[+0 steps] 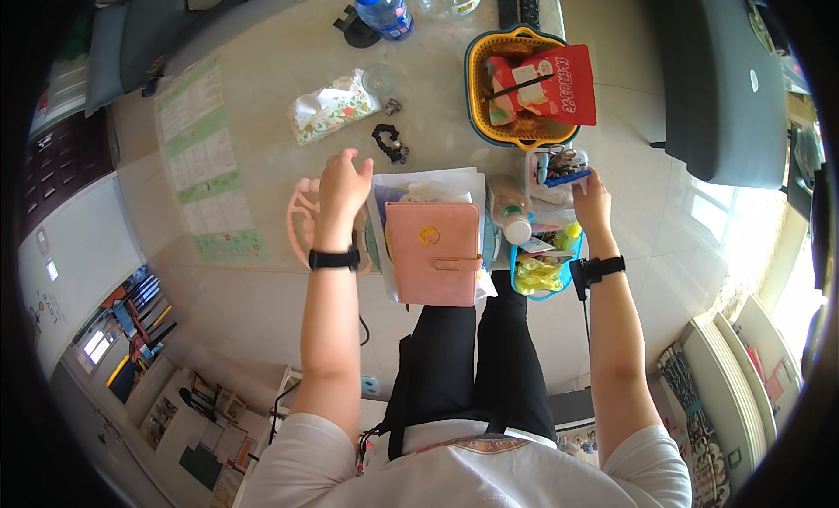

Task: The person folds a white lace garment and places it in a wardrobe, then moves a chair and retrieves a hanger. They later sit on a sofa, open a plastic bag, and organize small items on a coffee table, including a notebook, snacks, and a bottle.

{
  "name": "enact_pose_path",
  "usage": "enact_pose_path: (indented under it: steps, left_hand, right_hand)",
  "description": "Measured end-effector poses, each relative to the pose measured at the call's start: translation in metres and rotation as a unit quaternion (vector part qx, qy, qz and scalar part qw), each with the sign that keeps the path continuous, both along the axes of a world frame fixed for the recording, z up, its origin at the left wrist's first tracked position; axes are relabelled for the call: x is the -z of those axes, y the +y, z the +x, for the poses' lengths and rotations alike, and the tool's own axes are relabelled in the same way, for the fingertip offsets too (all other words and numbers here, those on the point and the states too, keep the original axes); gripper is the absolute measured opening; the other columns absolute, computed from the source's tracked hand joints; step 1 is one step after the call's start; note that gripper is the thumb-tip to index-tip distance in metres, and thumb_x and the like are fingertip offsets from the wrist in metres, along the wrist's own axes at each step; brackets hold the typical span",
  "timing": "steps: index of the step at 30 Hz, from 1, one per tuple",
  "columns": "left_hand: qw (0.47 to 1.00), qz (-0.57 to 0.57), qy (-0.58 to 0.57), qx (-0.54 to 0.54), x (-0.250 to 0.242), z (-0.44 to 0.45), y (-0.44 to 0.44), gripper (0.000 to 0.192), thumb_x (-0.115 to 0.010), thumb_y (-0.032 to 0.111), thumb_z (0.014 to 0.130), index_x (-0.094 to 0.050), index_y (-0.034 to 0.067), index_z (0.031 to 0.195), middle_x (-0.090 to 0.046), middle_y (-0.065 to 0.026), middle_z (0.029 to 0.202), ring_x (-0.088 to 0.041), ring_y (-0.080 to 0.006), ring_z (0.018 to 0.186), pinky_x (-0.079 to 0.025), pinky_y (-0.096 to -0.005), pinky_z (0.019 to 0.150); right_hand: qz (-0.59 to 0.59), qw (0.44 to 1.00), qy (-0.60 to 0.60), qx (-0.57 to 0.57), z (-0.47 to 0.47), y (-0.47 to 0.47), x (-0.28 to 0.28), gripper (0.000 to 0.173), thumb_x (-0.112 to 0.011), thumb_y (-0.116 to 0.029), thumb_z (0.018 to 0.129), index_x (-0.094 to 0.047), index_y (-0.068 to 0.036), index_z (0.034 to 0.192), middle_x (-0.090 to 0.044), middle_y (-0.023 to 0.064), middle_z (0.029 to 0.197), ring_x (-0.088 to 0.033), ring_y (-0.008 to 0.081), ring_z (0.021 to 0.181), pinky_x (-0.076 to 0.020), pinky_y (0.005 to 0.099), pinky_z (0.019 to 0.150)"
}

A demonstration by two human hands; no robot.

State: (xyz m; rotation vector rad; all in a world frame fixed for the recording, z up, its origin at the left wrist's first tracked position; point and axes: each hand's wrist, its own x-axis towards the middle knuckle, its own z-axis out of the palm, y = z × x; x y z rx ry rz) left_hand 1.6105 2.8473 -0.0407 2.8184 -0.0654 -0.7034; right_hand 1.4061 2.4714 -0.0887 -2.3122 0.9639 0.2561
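My left hand [345, 187] is raised over the table, thumb apart from loosely bent fingers, holding nothing visible. It is beside a stack of papers [432, 179] topped by a pink notebook [432, 252] with a clasp strap. Under my left wrist shows a pink plastic openwork object [301, 213]. My right hand [594, 203] has its fingertips at the right rim of a clear plastic box [529, 170], by the end of a blue slim object [567, 179]. Whether the fingers grip the blue object or the rim cannot be told. Scissors [557, 152] and other small items lie in the box.
A yellow basket [473, 88] holds a red packet [577, 82]. Nearer are a bottle with a white cap [508, 203] and a blue basket [513, 278]. Farther off lie a tissue pack [341, 111], a black hair tie [387, 141] and a blue-capped bottle [387, 13].
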Motion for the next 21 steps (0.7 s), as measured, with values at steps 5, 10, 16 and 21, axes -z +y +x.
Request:
enact_pose_path:
  steps: [5, 10, 16, 21]
  left_hand:
    - [0.998, -0.064, 0.022, 0.019, 0.068, 0.028, -0.007, 0.058, -0.071, 0.033, 0.083, -0.053, -0.003, 0.124, -0.062, -0.0252, 0.116, -0.061, -0.0386, 0.106, -0.050, -0.0426, 0.090]
    - [0.995, -0.021, 0.011, 0.092, 0.072, 0.033, -0.050, 0.021, -0.061, 0.006, 0.083, -0.052, -0.001, 0.101, -0.063, -0.0265, 0.098, -0.061, -0.0434, 0.095, -0.050, -0.0511, 0.078]
    - [0.983, 0.009, -0.047, 0.176, 0.066, 0.035, -0.073, 0.024, -0.049, 0.002, 0.087, -0.047, 0.001, 0.111, -0.060, -0.0287, 0.099, -0.064, -0.0446, 0.083, -0.053, -0.0494, 0.070]
    - [0.983, -0.011, -0.029, 0.183, 0.095, 0.043, -0.063, 0.015, -0.050, 0.007, 0.088, -0.054, 0.001, 0.102, -0.059, -0.0257, 0.088, -0.065, -0.0407, 0.083, -0.054, -0.0468, 0.067]
  right_hand:
    - [-0.017, 0.999, 0.031, 0.002, -0.001, -0.002, 0.001, 0.033, -0.057, -0.007, 0.084, -0.060, -0.007, 0.117, -0.067, 0.0226, 0.094, -0.063, 0.0428, 0.087, -0.0513, 0.0481, 0.077]
    - [-0.038, 0.999, 0.033, -0.014, -0.003, -0.002, 0.001, 0.035, -0.057, -0.006, 0.084, -0.059, -0.006, 0.119, -0.067, 0.0218, 0.092, -0.064, 0.0412, 0.087, -0.0513, 0.0470, 0.077]
    - [-0.011, 0.996, 0.085, 0.007, -0.001, -0.002, -0.002, 0.045, -0.057, -0.006, 0.080, -0.055, -0.005, 0.125, -0.066, 0.0239, 0.104, -0.063, 0.0408, 0.097, -0.0507, 0.0461, 0.085]
    - [-0.109, 0.993, 0.004, 0.041, 0.016, 0.007, -0.039, 0.056, -0.058, -0.004, 0.078, -0.048, -0.008, 0.132, -0.055, 0.0194, 0.128, -0.056, 0.0371, 0.115, -0.0461, 0.0455, 0.096]
